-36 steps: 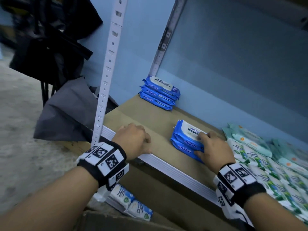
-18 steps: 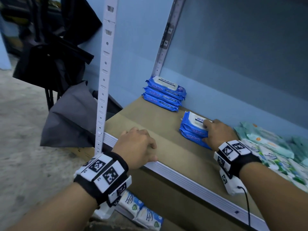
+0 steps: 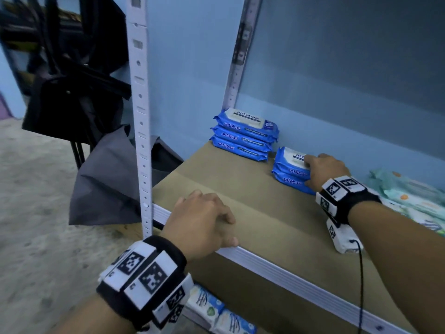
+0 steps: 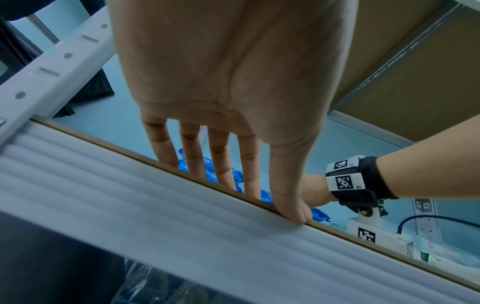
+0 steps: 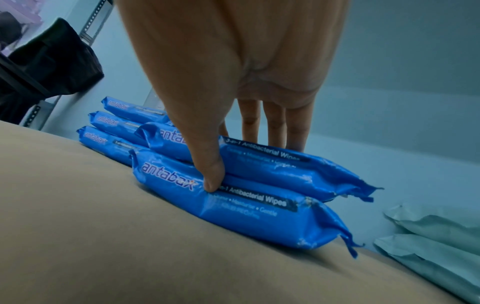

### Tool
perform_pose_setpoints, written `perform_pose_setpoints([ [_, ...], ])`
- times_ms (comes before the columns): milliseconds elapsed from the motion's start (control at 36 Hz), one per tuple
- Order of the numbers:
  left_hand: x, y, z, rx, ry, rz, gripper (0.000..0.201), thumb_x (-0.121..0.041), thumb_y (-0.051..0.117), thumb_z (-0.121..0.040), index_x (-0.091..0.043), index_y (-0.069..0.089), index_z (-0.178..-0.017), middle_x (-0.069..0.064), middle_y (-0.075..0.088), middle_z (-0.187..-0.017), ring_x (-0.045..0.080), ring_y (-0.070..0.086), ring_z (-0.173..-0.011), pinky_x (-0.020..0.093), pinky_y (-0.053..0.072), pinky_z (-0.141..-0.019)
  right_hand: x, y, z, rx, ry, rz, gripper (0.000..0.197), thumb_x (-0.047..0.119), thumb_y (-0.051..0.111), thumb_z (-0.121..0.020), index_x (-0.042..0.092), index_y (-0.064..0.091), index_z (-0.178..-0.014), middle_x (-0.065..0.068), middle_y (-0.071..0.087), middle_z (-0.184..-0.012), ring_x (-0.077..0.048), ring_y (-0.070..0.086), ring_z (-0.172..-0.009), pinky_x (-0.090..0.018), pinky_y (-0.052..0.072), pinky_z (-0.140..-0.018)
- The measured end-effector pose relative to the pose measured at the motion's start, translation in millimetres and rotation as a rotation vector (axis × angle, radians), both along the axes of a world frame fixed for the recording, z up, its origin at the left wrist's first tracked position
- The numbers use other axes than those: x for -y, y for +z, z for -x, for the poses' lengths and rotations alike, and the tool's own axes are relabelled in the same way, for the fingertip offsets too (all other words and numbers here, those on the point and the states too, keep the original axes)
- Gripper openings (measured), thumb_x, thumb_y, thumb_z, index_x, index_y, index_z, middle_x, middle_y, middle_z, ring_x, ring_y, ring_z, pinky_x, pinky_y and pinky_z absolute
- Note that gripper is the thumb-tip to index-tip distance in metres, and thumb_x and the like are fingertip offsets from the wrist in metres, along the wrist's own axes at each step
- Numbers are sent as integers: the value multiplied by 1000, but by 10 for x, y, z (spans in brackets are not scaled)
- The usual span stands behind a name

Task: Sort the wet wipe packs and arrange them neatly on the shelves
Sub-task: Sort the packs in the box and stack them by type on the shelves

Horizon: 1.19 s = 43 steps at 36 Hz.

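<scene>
A brown shelf (image 3: 240, 189) holds a stack of three blue wipe packs (image 3: 243, 135) at its back corner. Just beside that stack, the right hand (image 3: 325, 171) grips two more stacked blue packs (image 3: 289, 169), thumb on the front, fingers on top. The left hand (image 3: 202, 222) rests flat on the shelf's front edge, grip released.

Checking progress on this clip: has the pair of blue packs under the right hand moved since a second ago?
Yes. The pair of blue packs slid back toward the wall, close beside the stack of three, under the right hand.

A grey bag (image 3: 108, 179) slumps on the concrete floor (image 3: 31, 237).
</scene>
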<state>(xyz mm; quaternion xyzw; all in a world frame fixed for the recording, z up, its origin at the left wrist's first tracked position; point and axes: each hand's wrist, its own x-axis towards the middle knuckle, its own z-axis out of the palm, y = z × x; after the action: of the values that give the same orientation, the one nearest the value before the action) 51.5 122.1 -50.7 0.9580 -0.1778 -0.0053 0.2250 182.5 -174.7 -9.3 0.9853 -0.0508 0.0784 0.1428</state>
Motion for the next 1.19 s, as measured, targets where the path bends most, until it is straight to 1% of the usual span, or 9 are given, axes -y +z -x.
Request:
perform_pose_setpoints([
  [278, -19, -26, -74, -30, 12, 43, 53, -72, 74, -62, -44, 67, -106, -24, 54, -110, 6, 39, -103, 34, 34, -100, 116, 4, -326, 6, -5, -59, 33, 16, 73, -78, 19, 57, -106, -10, 51, -93, -36, 59, -87, -36, 47, -70],
  [417, -23, -47, -76, -10, 7, 34, 55, -72, 72, -64, -44, 66, -110, -25, 53, -114, 5, 38, -105, 33, 33, -101, 158, -4, -489, 6, -5, -69, 34, 16, 74, -76, 20, 56, -105, -8, 48, -90, -35, 59, -89, -34, 43, -69],
  [556, -42, -96, -95, 1, 3, 57, 56, -75, 71, -62, -44, 66, -109, -26, 52, -112, 3, 38, -103, 33, 32, -101, 195, -6, -609, 3, 2, -64, 33, 15, 74, -75, 19, 58, -103, -9, 50, -90, -29, 51, -80, -32, 41, -69],
  [805, -65, -148, -123, 18, -19, 61, 57, -77, 68, -62, -45, 64, -109, -28, 50, -111, 2, 36, -103, 34, 32, -101, 207, 7, -652, -13, -11, -60, 39, 18, 77, -76, 18, 59, -111, -8, 49, -92, -28, 48, -82, -32, 40, -70],
  [944, -107, -190, -76, 70, -59, 53, 62, -85, 56, -66, -46, 63, -114, -28, 50, -113, 3, 37, -107, 32, 30, -99, 135, 75, -512, -114, -58, -94, 57, 35, 79, -71, 19, 56, -120, -7, 50, -94, -28, 49, -85, -34, 49, -80],
  [1000, -124, -207, -51, 94, -79, 24, 70, -89, 41, -66, -47, 61, -118, -29, 50, -115, 4, 38, -109, 31, 30, -97, 136, 62, -410, -163, -92, -85, 67, 52, 73, -65, 24, 51, -122, -7, 51, -102, -31, 52, -98, -49, 48, -95],
  [1055, -136, -214, -23, 117, -93, -3, 75, -89, 29, -66, -47, 59, -121, -29, 49, -117, 4, 37, -109, 30, 30, -94, 123, 36, -269, -156, -116, -73, 73, 60, 67, -71, 31, 42, -132, -7, 48, -126, -34, 44, -123, -63, 33, -105],
  [1111, -134, -222, -4, 138, -99, -27, 78, -89, 23, -68, -46, 58, -123, -28, 48, -120, 4, 37, -109, 29, 29, -91, 60, 28, -70, -106, -84, -74, 73, 58, 64, -77, 34, 37, -140, -6, 43, -140, -34, 37, -133, -64, 25, -108],
  [1194, -120, -223, 27, 137, -96, -50, 79, -87, 19, -69, -45, 57, -124, -27, 49, -121, 5, 38, -110, 30, 31, -93, -79, 50, 245, -72, 2, -140, 75, 49, 66, -80, 31, 37, -146, -6, 44, -143, -33, 40, -132, -53, 33, -109],
])
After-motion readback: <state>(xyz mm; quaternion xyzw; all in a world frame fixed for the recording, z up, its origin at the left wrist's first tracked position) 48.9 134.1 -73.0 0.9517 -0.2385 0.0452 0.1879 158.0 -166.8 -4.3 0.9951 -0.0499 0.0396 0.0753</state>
